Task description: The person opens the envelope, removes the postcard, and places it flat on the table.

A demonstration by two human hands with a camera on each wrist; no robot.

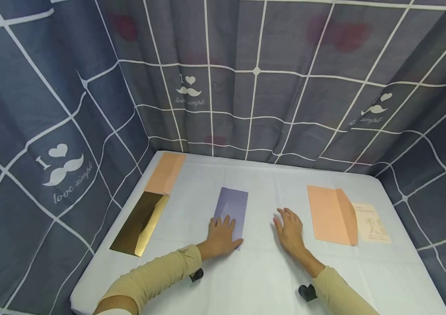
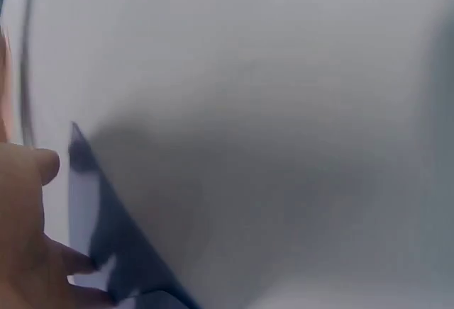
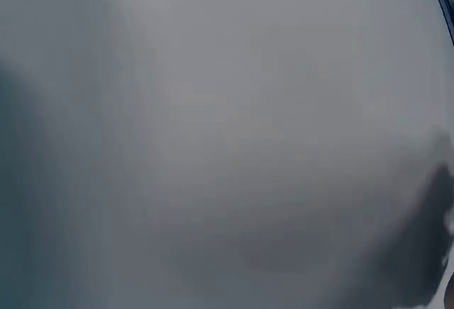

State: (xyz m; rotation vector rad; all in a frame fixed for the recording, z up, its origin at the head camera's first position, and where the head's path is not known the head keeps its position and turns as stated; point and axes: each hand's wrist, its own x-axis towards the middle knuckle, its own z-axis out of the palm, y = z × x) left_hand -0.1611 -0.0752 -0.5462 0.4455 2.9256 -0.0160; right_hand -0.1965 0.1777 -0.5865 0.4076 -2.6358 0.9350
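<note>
A purple rectangular envelope or card (image 1: pixel 231 203) lies flat near the middle of the white table. My left hand (image 1: pixel 221 238) rests on its near part with the fingers spread, covering some of it. In the left wrist view the left hand (image 2: pixel 25 231) shows at the left edge, beside the purple piece (image 2: pixel 117 231). My right hand (image 1: pixel 290 229) is over the white cloth between the purple piece and a peach envelope (image 1: pixel 329 214), its fingers loosely bent and holding nothing. Only a sliver of that hand shows in the right wrist view.
At the left edge a shiny gold envelope (image 1: pixel 138 223) lies below another peach envelope (image 1: pixel 166 173). A cream printed card (image 1: pixel 371 223) sits partly under the right peach envelope. Grey checked curtains (image 1: pixel 231 92) enclose the white table (image 1: pixel 274 280) at the back and sides.
</note>
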